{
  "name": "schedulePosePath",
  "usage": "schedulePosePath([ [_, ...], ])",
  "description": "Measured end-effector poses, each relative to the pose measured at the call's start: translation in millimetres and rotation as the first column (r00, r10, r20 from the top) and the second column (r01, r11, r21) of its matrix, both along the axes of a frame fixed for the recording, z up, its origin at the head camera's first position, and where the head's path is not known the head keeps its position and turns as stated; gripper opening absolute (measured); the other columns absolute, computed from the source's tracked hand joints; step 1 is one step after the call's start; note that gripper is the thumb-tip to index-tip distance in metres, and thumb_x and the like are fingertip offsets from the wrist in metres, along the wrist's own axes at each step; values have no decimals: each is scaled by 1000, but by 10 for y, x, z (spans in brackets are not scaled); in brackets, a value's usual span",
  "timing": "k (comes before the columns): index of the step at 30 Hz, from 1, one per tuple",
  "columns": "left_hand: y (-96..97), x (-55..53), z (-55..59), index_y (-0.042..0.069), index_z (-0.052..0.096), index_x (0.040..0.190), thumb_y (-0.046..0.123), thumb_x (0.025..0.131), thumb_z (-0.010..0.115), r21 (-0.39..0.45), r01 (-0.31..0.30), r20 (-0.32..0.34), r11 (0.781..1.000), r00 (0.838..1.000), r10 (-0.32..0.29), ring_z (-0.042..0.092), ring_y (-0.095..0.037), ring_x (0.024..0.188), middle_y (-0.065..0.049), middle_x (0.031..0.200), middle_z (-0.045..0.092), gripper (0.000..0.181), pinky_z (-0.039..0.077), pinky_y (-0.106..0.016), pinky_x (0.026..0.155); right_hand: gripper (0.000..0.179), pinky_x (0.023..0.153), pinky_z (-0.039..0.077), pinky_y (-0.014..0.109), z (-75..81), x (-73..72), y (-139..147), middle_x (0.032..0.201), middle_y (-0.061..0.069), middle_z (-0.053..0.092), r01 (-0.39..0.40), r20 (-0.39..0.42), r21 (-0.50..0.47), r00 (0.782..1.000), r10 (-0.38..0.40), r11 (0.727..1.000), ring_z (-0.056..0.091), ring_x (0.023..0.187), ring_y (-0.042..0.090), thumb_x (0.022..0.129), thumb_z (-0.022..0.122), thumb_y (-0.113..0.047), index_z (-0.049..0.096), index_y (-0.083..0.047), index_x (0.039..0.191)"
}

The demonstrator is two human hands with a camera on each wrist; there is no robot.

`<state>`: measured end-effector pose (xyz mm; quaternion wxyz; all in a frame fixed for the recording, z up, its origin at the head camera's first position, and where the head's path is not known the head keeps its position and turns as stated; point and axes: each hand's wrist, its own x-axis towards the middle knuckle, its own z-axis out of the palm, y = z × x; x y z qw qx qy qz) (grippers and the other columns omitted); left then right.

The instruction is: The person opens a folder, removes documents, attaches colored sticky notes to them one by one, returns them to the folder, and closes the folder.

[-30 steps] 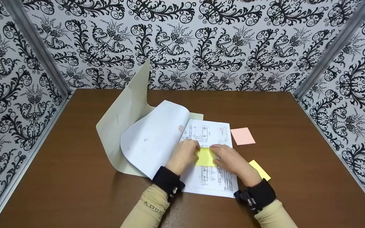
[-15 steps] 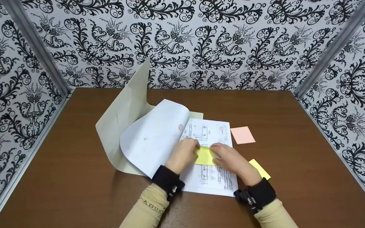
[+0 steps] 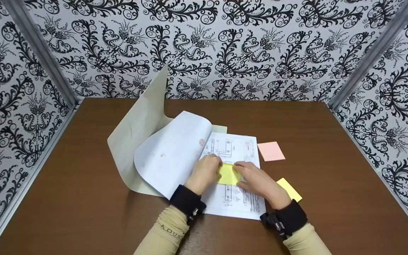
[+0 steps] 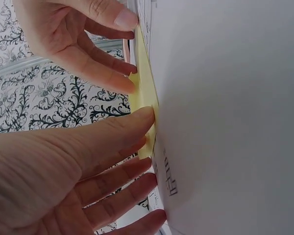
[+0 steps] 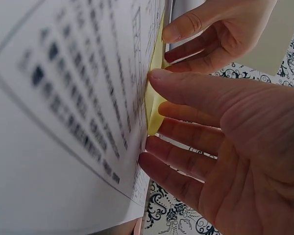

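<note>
A yellow sticky note (image 3: 228, 175) lies against a printed page (image 3: 241, 145) of technical drawings. My left hand (image 3: 205, 172) pinches its left side, the thumb on the near part and the fingertips at the far edge. At its right side my right hand (image 3: 259, 180) holds the note between thumb and index finger. In the left wrist view the yellow note (image 4: 146, 81) looks slightly bent, part of it standing off the paper. The other fingers of both hands touch the sheet. The fingers partly cover the note's side edges.
An open cream folder (image 3: 142, 127) stands with its cover raised at the left. A turned-over white sheet (image 3: 175, 152) curls beside it. Right of the page lie a pink sticky pad (image 3: 271, 151) and a yellow pad (image 3: 289, 189) on the brown table (image 3: 331, 159).
My right hand and the yellow sticky note have shifted very slightly to the left. My left hand, the folder and the pads look unchanged.
</note>
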<state>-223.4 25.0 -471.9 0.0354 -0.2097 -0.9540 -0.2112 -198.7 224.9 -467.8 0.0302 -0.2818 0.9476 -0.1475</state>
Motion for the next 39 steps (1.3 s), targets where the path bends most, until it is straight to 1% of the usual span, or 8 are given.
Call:
schedulePosePath([
  [7, -12, 24, 8, 3, 76, 105, 7, 82, 86, -52, -3, 6, 999, 1000, 3, 69, -29, 98, -12, 106, 72, 26, 58, -42, 85, 52, 109, 46, 57, -19, 12, -19, 147, 33, 51, -20, 1, -8, 1000, 20, 1000, 50, 134, 50, 93, 76, -1, 58, 9, 141],
  [11, -13, 41, 21, 4, 76, 107, 10, 82, 87, -79, 3, 14, 997, 1000, -2, 68, -30, 101, -12, 111, 71, 28, 58, -43, 87, 52, 108, 44, 59, -34, 8, -41, 153, 30, 47, -77, -26, 6, 997, 77, 997, 46, 135, 53, 93, 74, 3, 59, 5, 142],
  [14, -14, 52, 36, 4, 76, 109, 12, 81, 89, -93, 7, 28, 996, 1000, -4, 67, -31, 104, -12, 114, 70, 32, 58, -44, 90, 49, 111, 41, 61, -45, 7, -57, 152, 28, 50, -134, -46, 18, 990, 134, 991, 44, 137, 54, 92, 72, 5, 61, 5, 140],
  [17, -14, 63, 59, 3, 76, 111, 15, 80, 90, -112, 8, 44, 994, 999, -3, 66, -31, 107, -12, 117, 70, 36, 57, -44, 91, 46, 114, 37, 63, -50, 10, -63, 150, 28, 53, -155, -33, 15, 987, 156, 988, 42, 139, 56, 93, 70, 6, 62, 7, 138],
  [24, -12, 56, 60, 0, 75, 109, 15, 77, 91, -121, 4, 53, 993, 999, 3, 66, -31, 105, -14, 116, 68, 39, 58, -44, 91, 46, 115, 36, 64, -53, 3, -47, 151, 29, 52, -135, 9, 4, 991, 134, 991, 42, 139, 57, 94, 69, 6, 62, 6, 139],
  [32, -11, 41, 70, -2, 75, 111, 18, 79, 92, -140, -5, 108, 990, 994, 21, 65, -30, 110, -13, 119, 67, 42, 58, -42, 94, 45, 107, 45, 56, -59, -13, -51, 146, 26, 57, -114, -50, 39, 992, 116, 993, 53, 130, 49, 92, 75, 3, 63, 5, 136],
  [36, -8, 33, 78, -4, 75, 111, 17, 77, 93, -136, -7, 127, 991, 992, 25, 65, -30, 109, -13, 119, 66, 44, 57, -41, 95, 48, 100, 49, 55, -51, -7, -48, 146, 22, 58, -49, -50, 77, 997, 53, 996, 55, 125, 47, 92, 77, -2, 63, 4, 137],
  [39, -4, 31, 81, -4, 74, 112, 16, 77, 92, -128, -6, 146, 992, 989, 25, 65, -30, 110, -14, 121, 66, 44, 57, -41, 96, 49, 97, 50, 55, -36, -1, -42, 147, 19, 59, 13, -24, 99, 1000, -11, 995, 54, 122, 46, 92, 78, -4, 63, 3, 139],
])
